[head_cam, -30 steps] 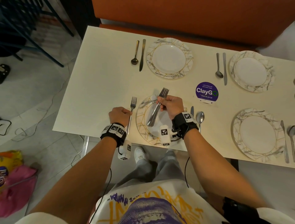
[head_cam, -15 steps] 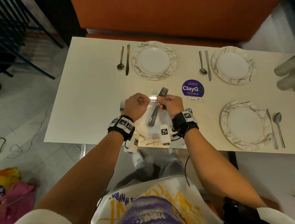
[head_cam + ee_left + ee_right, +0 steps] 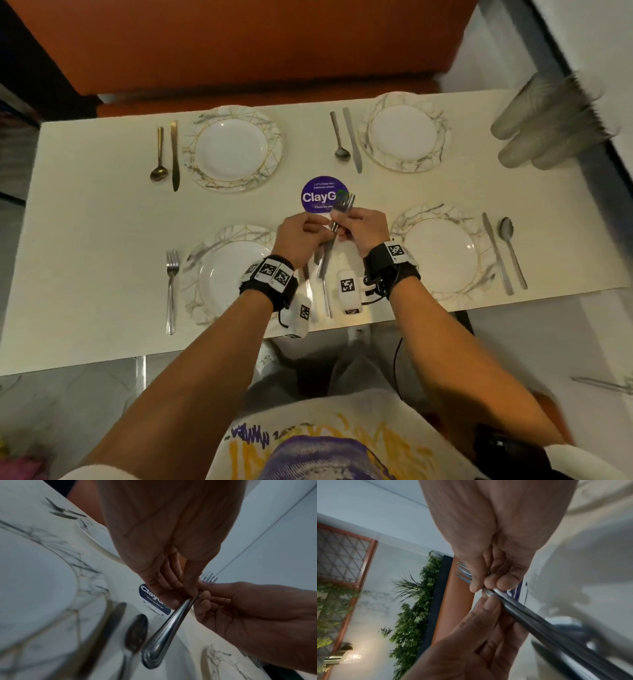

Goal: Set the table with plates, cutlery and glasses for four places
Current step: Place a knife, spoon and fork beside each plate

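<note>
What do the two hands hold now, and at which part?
The right hand grips a bunch of forks at the necks, just below the tines; the left hand pinches them there too.

Black wristbands [image 3: 269, 279] with 2 square black-and-white markers, white camera pods [image 3: 348, 291] beneath, thin black cable [image 3: 395, 356]; white printed T-shirt [image 3: 318, 448] in purple and yellow.

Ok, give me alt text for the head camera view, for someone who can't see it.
Above a cream table, the right hand grips a bundle of forks while the left hand pinches one handle. Four marbled plates are laid, each with a knife and spoon; only the near left plate has a fork beside it.
</note>
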Demonstrator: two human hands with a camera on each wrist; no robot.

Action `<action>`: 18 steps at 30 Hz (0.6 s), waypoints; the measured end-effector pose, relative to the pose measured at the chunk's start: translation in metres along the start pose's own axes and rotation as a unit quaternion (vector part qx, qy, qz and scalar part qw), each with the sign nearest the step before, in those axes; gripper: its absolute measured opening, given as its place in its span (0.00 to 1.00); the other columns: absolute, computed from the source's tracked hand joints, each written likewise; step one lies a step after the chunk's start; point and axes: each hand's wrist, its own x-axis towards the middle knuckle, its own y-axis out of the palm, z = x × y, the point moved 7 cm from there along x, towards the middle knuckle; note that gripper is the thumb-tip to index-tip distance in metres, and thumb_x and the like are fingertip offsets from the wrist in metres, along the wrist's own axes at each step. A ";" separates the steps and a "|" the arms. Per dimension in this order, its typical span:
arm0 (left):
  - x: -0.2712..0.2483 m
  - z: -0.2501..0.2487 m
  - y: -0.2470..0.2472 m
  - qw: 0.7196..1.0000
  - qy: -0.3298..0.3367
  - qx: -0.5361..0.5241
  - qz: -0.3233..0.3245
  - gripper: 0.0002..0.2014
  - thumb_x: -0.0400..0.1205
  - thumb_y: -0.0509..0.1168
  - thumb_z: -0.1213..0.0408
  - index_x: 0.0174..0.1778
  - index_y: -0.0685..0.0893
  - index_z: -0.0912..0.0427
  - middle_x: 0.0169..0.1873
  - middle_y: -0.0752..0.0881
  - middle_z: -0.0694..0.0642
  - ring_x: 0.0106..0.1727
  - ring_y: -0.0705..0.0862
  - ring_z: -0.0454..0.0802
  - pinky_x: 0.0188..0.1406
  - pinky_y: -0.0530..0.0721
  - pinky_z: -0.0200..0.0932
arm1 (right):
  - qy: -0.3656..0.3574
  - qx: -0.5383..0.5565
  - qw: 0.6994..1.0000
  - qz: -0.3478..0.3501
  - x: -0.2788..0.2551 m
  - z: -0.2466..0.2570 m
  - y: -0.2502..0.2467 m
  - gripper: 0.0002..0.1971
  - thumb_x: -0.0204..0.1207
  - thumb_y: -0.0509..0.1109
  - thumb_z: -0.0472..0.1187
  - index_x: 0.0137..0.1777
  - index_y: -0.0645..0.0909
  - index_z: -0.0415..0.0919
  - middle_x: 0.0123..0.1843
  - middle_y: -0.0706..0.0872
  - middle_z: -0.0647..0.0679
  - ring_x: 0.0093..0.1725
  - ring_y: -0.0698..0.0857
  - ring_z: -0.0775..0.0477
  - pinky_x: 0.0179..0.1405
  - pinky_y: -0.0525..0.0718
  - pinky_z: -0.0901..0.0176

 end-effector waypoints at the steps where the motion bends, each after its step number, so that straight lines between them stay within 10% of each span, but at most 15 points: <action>1: 0.003 -0.005 0.013 1.000 -0.002 0.000 0.000 0.11 0.75 0.81 0.70 0.51 0.91 0.57 0.44 0.93 0.58 0.45 0.94 0.52 0.50 0.94 0.51 | 0.000 -0.002 1.000 -0.001 0.005 0.002 -0.013 0.07 0.72 0.83 0.39 0.44 0.92 0.36 0.36 0.91 0.35 0.29 0.84 0.46 0.40 0.89 0.49; 18: 0.022 -0.040 0.125 0.997 -0.041 -0.067 0.010 0.10 0.87 0.66 0.77 0.61 0.87 0.65 0.48 0.93 0.64 0.47 0.95 0.56 0.48 0.93 0.40 | 0.018 -0.005 0.994 0.109 0.052 0.026 -0.122 0.11 0.78 0.77 0.33 0.53 0.87 0.22 0.40 0.90 0.37 0.29 0.84 0.53 0.33 0.89 0.61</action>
